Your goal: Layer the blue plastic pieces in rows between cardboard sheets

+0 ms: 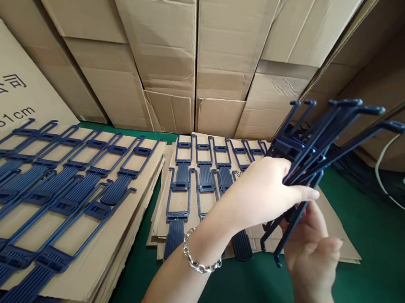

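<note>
a bunch of blue frames point(305, 152) is above the cardboard stack's point(349, 253) right side, the left hand point(267, 189) gripping it. the right hand point(310, 257) is half curled at the bunch's lower end; i cannot tell if it grips. flat frames point(183, 173) lie on the stack; more cover a pile point(92, 267) left of the stack. boxes point(228, 43) stand behind the stack.

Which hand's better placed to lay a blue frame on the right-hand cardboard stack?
Likely left. The left hand grips the bundle of blue frames and is nearer the laid-out frames there. The right hand sits lower, farther right, partly hidden by the bundle.
</note>
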Demonstrator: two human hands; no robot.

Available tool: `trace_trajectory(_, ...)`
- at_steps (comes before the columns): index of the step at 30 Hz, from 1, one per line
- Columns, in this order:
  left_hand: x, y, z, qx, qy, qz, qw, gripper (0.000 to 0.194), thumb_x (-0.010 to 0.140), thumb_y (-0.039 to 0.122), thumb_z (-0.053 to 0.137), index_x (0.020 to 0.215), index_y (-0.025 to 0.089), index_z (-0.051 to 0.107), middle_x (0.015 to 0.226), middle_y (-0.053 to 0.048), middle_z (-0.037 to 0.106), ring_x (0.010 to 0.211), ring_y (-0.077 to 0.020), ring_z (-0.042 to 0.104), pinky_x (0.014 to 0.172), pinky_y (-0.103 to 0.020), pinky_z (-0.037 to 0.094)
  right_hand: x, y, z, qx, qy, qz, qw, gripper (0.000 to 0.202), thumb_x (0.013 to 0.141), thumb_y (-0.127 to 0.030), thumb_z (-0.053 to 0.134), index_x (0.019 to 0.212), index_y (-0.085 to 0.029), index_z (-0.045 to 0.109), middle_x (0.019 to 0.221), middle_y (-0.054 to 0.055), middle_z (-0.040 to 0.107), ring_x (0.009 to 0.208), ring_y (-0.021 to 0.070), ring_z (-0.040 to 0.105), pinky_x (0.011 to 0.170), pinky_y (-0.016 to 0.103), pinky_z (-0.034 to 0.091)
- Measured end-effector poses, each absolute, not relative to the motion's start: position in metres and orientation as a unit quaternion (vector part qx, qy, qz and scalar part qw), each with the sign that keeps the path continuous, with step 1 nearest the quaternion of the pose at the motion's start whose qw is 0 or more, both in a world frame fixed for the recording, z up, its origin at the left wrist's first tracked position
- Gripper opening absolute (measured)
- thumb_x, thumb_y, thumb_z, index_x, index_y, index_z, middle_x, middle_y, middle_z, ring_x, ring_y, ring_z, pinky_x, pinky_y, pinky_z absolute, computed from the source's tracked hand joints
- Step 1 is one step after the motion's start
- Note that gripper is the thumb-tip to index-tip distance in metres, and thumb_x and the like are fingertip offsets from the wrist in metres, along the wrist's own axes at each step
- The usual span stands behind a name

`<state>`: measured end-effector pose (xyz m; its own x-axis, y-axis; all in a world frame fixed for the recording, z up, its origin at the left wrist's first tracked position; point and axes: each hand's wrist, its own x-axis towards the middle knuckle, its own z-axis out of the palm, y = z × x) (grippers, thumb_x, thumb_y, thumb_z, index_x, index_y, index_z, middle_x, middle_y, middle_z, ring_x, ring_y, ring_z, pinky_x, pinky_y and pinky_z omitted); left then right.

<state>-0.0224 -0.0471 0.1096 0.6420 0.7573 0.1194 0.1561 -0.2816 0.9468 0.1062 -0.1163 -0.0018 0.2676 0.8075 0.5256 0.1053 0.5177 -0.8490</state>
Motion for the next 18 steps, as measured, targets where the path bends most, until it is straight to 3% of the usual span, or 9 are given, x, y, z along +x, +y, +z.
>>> trace_trajectory(2, -0.022, -0.046, 0.111, 0.778, 0.285, 0.248, 0.502, 0.024, 0.077, 0.041, 0.053, 0.075, 0.017, 0.052, 0.07, 0.001, 0.055, 0.062, -0.0121, 0.051, 0.055, -0.025, 0.041, 0.116, -0.11, 0.004, -0.433, -0.515, 0.234, 0.702, 0.049, 0.092, -0.043, 0.015, 0.132, -0.026, 0.037, 0.127, 0.01, 0.044, 0.109, 0.0218, 0.05, 0.07, 0.034, 0.052)
trace_trajectory(5, -0.024, -0.042, 0.112, 0.825, 0.25, 0.167, 0.479, 0.025, 0.078, 0.041, 0.049, 0.073, 0.017, 0.048, 0.072, 0.001, 0.053, 0.066, -0.0128, 0.051, 0.053, -0.024, 0.038, 0.135, -0.103, 0.016, -0.478, -0.474, 0.185, 0.717, 0.042, 0.09, -0.027, 0.032, 0.132, -0.029, 0.035, 0.129, 0.009, 0.041, 0.101, 0.0174, 0.054, 0.068, 0.028, 0.05)
trace_trajectory(9, -0.026, -0.036, 0.11, 0.859, 0.208, 0.101, 0.457, 0.03, 0.079, 0.041, 0.046, 0.064, 0.018, 0.037, 0.062, 0.003, 0.044, 0.055, -0.0103, 0.043, 0.045, -0.024, 0.03, 0.157, -0.099, 0.029, -0.5, -0.439, 0.182, 0.724, 0.044, 0.087, -0.024, 0.04, 0.131, -0.027, 0.037, 0.128, 0.01, 0.042, 0.099, 0.0176, 0.054, 0.064, 0.026, 0.048)
trace_trajectory(12, -0.027, -0.035, 0.109, 0.867, 0.18, 0.074, 0.458, 0.028, 0.079, 0.037, 0.045, 0.063, 0.018, 0.033, 0.059, 0.004, 0.04, 0.051, -0.0092, 0.038, 0.045, -0.024, 0.029, 0.165, -0.102, 0.033, -0.477, -0.402, 0.217, 0.751, 0.031, 0.085, -0.027, 0.045, 0.115, -0.023, 0.054, 0.111, 0.009, 0.054, 0.095, 0.017, 0.056, 0.069, 0.027, 0.048)
trace_trajectory(14, -0.028, -0.035, 0.11, 0.866, 0.177, 0.069, 0.464, 0.026, 0.079, 0.035, 0.044, 0.063, 0.018, 0.034, 0.06, 0.004, 0.04, 0.052, -0.009, 0.038, 0.046, -0.024, 0.029, 0.168, -0.107, 0.031, -0.458, -0.38, 0.22, 0.773, 0.022, 0.08, -0.03, 0.053, 0.096, -0.017, 0.062, 0.09, 0.007, 0.06, 0.08, 0.0158, 0.059, 0.064, 0.027, 0.048)
trace_trajectory(18, -0.03, -0.036, 0.112, 0.862, 0.189, 0.076, 0.464, 0.026, 0.079, 0.039, 0.043, 0.064, 0.017, 0.04, 0.064, 0.003, 0.044, 0.057, -0.0099, 0.043, 0.048, -0.024, 0.031, 0.179, -0.121, 0.026, -0.501, -0.362, 0.165, 0.769, 0.025, 0.071, -0.036, 0.065, 0.07, -0.012, 0.06, 0.059, 0.003, 0.054, 0.052, 0.0122, 0.052, 0.049, 0.024, 0.043)
